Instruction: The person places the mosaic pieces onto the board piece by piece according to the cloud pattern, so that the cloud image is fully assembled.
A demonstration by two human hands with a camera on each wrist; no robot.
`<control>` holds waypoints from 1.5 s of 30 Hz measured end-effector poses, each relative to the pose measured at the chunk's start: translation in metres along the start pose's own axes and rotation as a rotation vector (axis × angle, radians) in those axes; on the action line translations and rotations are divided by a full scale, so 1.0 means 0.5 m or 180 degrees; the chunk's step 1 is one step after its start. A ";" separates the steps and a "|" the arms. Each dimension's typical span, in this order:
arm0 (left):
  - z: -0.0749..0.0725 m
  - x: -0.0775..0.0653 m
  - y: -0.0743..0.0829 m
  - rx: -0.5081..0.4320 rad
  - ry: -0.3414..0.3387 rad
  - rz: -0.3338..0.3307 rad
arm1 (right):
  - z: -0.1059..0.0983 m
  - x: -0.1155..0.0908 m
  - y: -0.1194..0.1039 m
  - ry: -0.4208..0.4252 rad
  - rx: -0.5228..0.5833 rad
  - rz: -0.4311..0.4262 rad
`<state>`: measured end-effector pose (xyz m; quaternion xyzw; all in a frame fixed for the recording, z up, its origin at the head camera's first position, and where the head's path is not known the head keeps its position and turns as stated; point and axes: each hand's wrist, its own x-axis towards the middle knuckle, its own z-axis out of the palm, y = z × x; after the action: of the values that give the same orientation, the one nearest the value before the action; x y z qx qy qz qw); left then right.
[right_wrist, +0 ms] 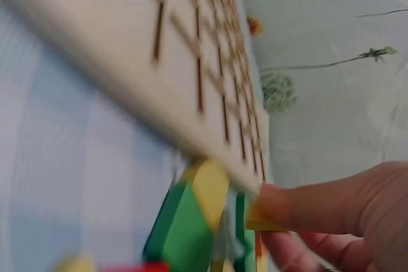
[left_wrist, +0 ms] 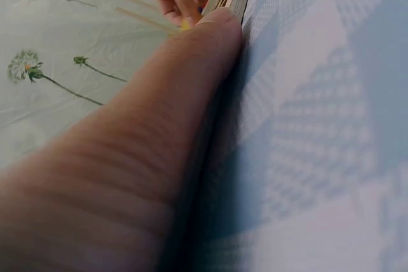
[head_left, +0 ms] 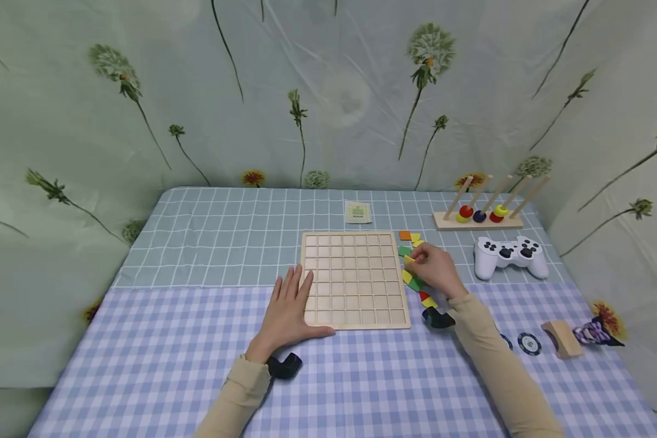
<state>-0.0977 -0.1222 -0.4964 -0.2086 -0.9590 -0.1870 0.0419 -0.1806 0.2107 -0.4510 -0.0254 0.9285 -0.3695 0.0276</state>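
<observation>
A wooden grid board (head_left: 357,280) with rows of square cells lies on the cloth. My left hand (head_left: 288,304) rests at its left side, fingers straight and spread over the left edge, thumb along the front corner. At the right edge, my right hand (head_left: 435,267) pinches a small yellow tile (right_wrist: 264,220) between thumb and fingers. Several coloured tiles lie in a line beside that edge: an orange tile (head_left: 404,235) at the far end, a green and yellow tile (right_wrist: 185,227), and a red and yellow tile (head_left: 427,298) nearest me.
Behind the board lies a small patterned card (head_left: 358,212). A peg stand (head_left: 479,224) with coloured beads is at the back right, with a white game controller (head_left: 509,257) before it. Round chips (head_left: 528,344), a wooden arch block (head_left: 563,339) and a purple figure (head_left: 597,332) lie front right.
</observation>
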 end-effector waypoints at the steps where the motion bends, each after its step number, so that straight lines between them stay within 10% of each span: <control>1: 0.000 0.000 -0.001 0.0018 0.0003 0.0001 | 0.002 0.001 -0.004 0.0017 0.0076 -0.0066; 22: 0.003 0.003 0.006 0.0070 -0.0096 -0.0135 | 0.138 0.090 -0.137 -0.0292 0.0623 -0.0636; 45: 0.005 0.002 0.004 0.0108 -0.0021 -0.0086 | 0.163 0.113 -0.161 -0.0530 -0.0314 -0.0821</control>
<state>-0.0979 -0.1193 -0.4982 -0.1955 -0.9649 -0.1706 0.0398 -0.2293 0.0924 -0.4567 -0.1763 0.9291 -0.3205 0.0555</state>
